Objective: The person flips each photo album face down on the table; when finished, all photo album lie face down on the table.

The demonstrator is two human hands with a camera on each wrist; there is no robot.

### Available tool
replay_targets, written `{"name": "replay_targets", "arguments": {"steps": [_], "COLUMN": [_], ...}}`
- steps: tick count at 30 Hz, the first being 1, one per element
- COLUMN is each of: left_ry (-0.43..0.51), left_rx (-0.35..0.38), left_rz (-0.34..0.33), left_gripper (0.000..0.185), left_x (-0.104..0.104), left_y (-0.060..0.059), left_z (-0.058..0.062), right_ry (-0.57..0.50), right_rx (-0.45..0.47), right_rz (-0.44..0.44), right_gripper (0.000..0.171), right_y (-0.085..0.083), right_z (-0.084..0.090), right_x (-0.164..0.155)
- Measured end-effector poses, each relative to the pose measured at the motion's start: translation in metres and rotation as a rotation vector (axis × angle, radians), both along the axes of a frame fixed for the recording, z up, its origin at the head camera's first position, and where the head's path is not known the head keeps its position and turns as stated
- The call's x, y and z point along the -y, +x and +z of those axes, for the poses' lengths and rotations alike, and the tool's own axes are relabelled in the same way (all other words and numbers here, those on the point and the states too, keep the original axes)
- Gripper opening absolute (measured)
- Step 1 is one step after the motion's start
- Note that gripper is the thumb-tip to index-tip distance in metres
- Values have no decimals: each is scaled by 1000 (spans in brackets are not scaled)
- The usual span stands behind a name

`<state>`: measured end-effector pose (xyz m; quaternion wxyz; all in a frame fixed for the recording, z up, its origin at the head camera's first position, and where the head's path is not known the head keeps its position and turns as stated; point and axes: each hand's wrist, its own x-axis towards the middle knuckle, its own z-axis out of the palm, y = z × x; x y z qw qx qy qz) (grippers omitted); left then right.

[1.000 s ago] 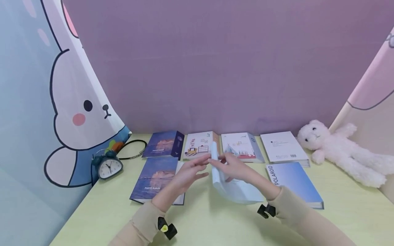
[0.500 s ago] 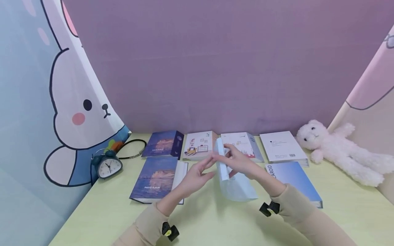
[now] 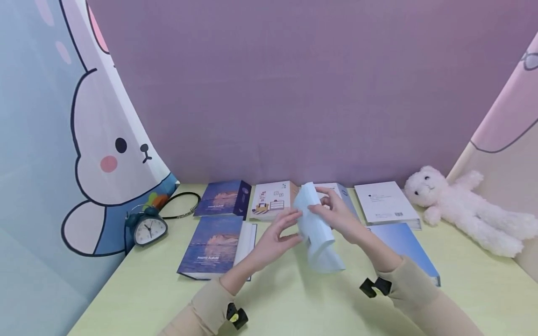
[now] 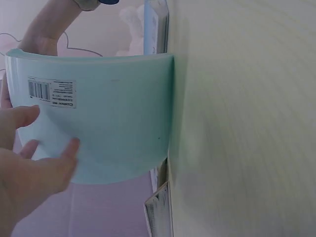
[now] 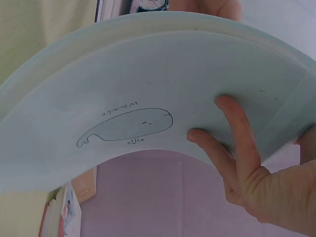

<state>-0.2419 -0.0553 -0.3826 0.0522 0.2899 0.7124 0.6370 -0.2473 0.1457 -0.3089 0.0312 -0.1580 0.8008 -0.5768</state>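
A pale blue soft-cover book (image 3: 315, 231) bends in a curve between the hands, its lower part sagging over the table. My right hand (image 3: 338, 217) grips it near its upper edge, thumb on one face. In the right wrist view, fingers of that hand (image 5: 247, 168) press the cover that bears a whale drawing (image 5: 133, 126). My left hand (image 3: 275, 238) is at the opposite face, fingers spread. The left wrist view shows its fingertips close to the cover, below a barcode label (image 4: 52, 92).
Photo albums (image 3: 210, 247) lie at left, with white illustrated albums (image 3: 269, 200) along the back. At right are a white-backed album (image 3: 386, 200), a blue album (image 3: 405, 247) and a plush bear (image 3: 462, 210). An alarm clock (image 3: 149, 228) and a black hoop (image 3: 180, 205) sit far left.
The book has turned from nearly edge-on to show more of its face to the head camera, moving slightly right. Both hands moved with it, the left drawing back from the right hand's fingertips.
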Motion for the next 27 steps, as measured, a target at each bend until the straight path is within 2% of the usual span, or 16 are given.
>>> {"name": "replay_targets", "arguments": {"steps": [5, 9, 14, 19, 24, 27], "left_ry": [-110, -115, -102, -138, -249, -293], "left_rx": [33, 47, 20, -7, 16, 12], "left_rz": [11, -5, -2, 16, -11, -17], "left_gripper": [59, 58, 57, 54, 48, 42], "left_x": [5, 7, 9, 14, 22, 25], "left_y": [-5, -8, -10, -13, -16, -17], "left_z": [-10, -13, -13, -15, -22, -24], "right_ry": [-84, -121, -196, -250, -221, -189], "right_rx": [-53, -39, -43, -5, 78, 95], "right_rz": [-25, -47, -78, -100, -121, -147], "right_gripper": [57, 56, 55, 55, 57, 58], "right_y": [5, 8, 9, 9, 7, 5], "right_z": [9, 15, 16, 7, -9, -18], "right_x": [-8, -14, -19, -25, -32, -38]}}
